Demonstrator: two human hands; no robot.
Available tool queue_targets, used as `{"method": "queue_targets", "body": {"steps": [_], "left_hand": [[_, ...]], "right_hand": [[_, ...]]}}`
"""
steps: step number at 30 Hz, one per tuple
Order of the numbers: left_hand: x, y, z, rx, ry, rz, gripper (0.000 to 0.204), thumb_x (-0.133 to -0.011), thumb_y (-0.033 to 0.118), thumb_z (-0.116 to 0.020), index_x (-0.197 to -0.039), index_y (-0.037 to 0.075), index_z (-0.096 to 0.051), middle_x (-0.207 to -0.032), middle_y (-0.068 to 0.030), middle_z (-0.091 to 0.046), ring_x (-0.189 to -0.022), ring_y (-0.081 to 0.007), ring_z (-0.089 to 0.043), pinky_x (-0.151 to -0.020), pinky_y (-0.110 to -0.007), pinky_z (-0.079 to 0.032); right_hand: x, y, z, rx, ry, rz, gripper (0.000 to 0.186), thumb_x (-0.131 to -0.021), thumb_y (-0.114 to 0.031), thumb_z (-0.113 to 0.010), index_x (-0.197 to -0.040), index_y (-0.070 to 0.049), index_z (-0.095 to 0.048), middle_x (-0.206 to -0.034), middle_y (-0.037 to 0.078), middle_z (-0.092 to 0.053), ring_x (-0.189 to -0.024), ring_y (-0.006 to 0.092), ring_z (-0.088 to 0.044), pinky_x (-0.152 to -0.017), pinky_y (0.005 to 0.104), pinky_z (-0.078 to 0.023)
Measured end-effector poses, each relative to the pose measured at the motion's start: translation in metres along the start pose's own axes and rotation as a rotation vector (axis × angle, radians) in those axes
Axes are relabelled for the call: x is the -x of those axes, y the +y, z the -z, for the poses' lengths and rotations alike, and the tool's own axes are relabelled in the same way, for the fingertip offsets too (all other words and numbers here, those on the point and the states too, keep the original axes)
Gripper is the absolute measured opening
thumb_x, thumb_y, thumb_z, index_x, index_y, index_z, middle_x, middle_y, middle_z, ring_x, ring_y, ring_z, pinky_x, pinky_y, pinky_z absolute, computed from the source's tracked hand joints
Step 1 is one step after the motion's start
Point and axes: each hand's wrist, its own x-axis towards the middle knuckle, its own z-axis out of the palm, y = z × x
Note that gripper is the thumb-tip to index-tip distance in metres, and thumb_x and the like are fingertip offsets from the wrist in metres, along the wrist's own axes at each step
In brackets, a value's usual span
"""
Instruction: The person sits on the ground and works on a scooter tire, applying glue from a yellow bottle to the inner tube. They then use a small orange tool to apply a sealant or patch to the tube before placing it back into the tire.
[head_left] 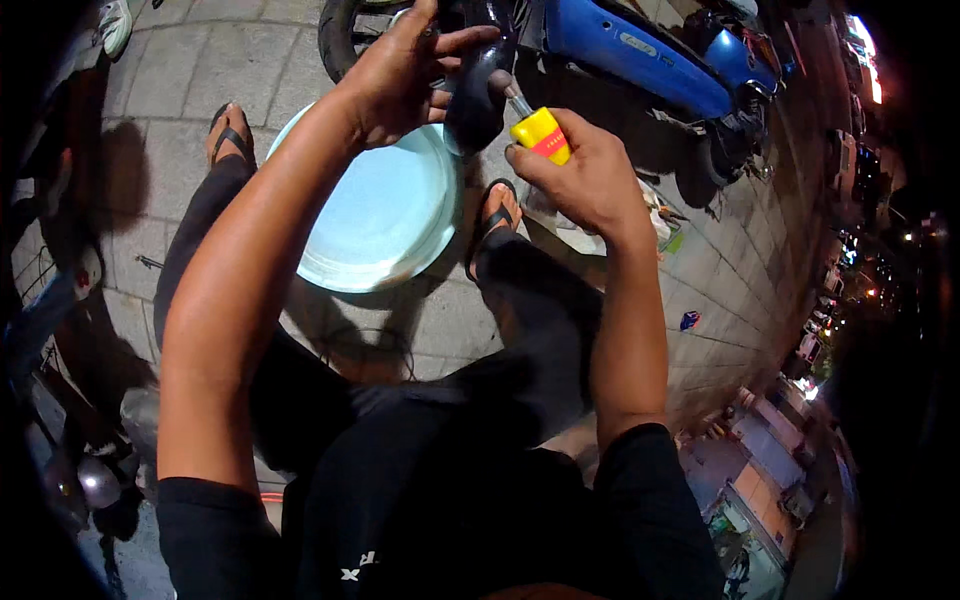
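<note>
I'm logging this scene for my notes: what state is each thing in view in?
Left hand: fingers spread at the tube; grip unclear.
Right hand: closed around the yellow tool.
Yellow tool: held, metal shaft toward the tube.
Black tube: glossy, rounded.
Basin: upright, uncovered; water unclear.
Sandals: worn.
Blue scooter: partly out of view.

A black short-sleeved shirt [430,490] fills the lower middle, small white lettering [358,567] near the bottom edge. Its plain sleeves [655,490] end above uncovered forearms [225,310]. Dark trousers [540,300] cover both legs. Black flip-flops [232,137] with thong straps show at upper left and upper centre.
</note>
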Motion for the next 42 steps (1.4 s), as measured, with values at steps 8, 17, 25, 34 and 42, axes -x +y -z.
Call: {"method": "queue_targets", "body": {"steps": [8,17,25,34,42], "left_hand": [[-0.006,-0.004,0.002,0.034,-0.037,0.024,0.098,-0.097,0.089,-0.035,-0.162,0.017,-0.049,-0.077,0.0031,-0.048,-0.060,-0.0145,-0.039,-0.059,-0.031,-0.033],[0.004,-0.019,-0.004,-0.235,0.060,-0.120,0.095,-0.098,0.088,-0.035,-0.156,0.017,-0.059,-0.115,-0.0033,-0.056,-0.097,-0.0158,-0.056,-0.093,-0.035,-0.047],[0.013,-0.020,-0.017,-0.307,0.133,-0.103,0.094,-0.098,0.089,-0.033,-0.153,0.019,-0.062,-0.109,-0.0003,-0.053,-0.096,-0.0157,-0.052,-0.092,-0.034,-0.044],[0.016,-0.021,-0.028,-0.294,0.173,-0.122,0.098,-0.096,0.091,-0.031,-0.156,0.019,-0.059,-0.109,-0.0004,-0.055,-0.092,-0.0168,-0.050,-0.089,-0.035,-0.043],[0.008,-0.016,-0.011,-0.244,0.120,-0.115,0.088,-0.102,0.084,-0.032,-0.158,0.020,-0.056,-0.111,-0.0024,-0.057,-0.100,-0.0156,-0.063,-0.084,-0.034,-0.051]], "right_hand": [[-0.003,-0.012,-0.005,0.063,-0.012,0.019,0.059,-0.083,-0.055,-0.074,-0.111,-0.003,-0.074,-0.095,0.024,-0.076,-0.092,0.0426,-0.075,-0.082,0.0495,-0.058],[-0.002,-0.023,-0.002,0.225,-0.015,-0.024,0.056,-0.083,-0.054,-0.072,-0.112,-0.006,-0.074,-0.097,0.023,-0.077,-0.093,0.0435,-0.075,-0.084,0.0516,-0.058],[0.000,-0.022,0.001,0.237,-0.032,-0.056,0.058,-0.081,-0.054,-0.072,-0.112,-0.005,-0.074,-0.098,0.023,-0.077,-0.094,0.0439,-0.075,-0.086,0.0525,-0.057],[0.002,-0.021,-0.001,0.207,-0.007,-0.040,0.057,-0.083,-0.055,-0.073,-0.109,-0.004,-0.075,-0.097,0.023,-0.077,-0.093,0.0442,-0.075,-0.085,0.0520,-0.058],[0.016,-0.009,0.003,0.173,-0.030,-0.018,0.057,-0.083,-0.056,-0.075,-0.108,-0.005,-0.074,-0.095,0.023,-0.076,-0.089,0.0430,-0.074,-0.081,0.0511,-0.057]]}}
